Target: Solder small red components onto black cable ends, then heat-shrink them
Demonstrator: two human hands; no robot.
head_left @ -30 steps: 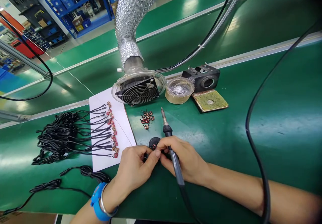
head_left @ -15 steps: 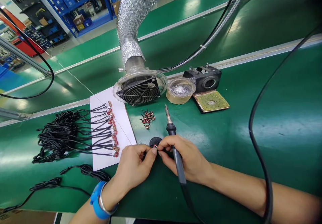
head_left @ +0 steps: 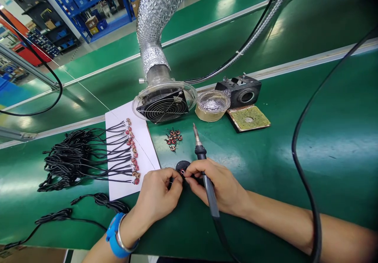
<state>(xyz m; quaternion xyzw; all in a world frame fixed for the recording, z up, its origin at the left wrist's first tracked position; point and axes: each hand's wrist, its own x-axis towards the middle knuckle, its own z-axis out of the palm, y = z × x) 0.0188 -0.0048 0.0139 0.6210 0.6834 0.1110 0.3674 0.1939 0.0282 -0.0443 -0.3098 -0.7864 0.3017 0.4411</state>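
Observation:
My right hand (head_left: 220,186) is closed around a soldering iron (head_left: 203,164), whose tip points away from me, and its fingertips also pinch at a small red coil on a black round disc (head_left: 182,165). My left hand (head_left: 158,198) meets it from the left, fingers pinched on the same small part or its thin wire. A blue band sits on my left wrist (head_left: 113,235). Just beyond the disc lies a little heap of red and black coils (head_left: 173,137).
A white sheet (head_left: 124,164) carries a row of black leads (head_left: 73,158) with red coils at their ends. A fume fan (head_left: 162,105) on a silver duct, a tin of solder dross (head_left: 212,105), a black iron stand (head_left: 240,91) and a sponge pad (head_left: 249,119) stand behind. A black cable (head_left: 304,176) loops at right.
The iron's tip has swung slightly right and my hands have shifted a little on the disc; both stay pinched at the small coil.

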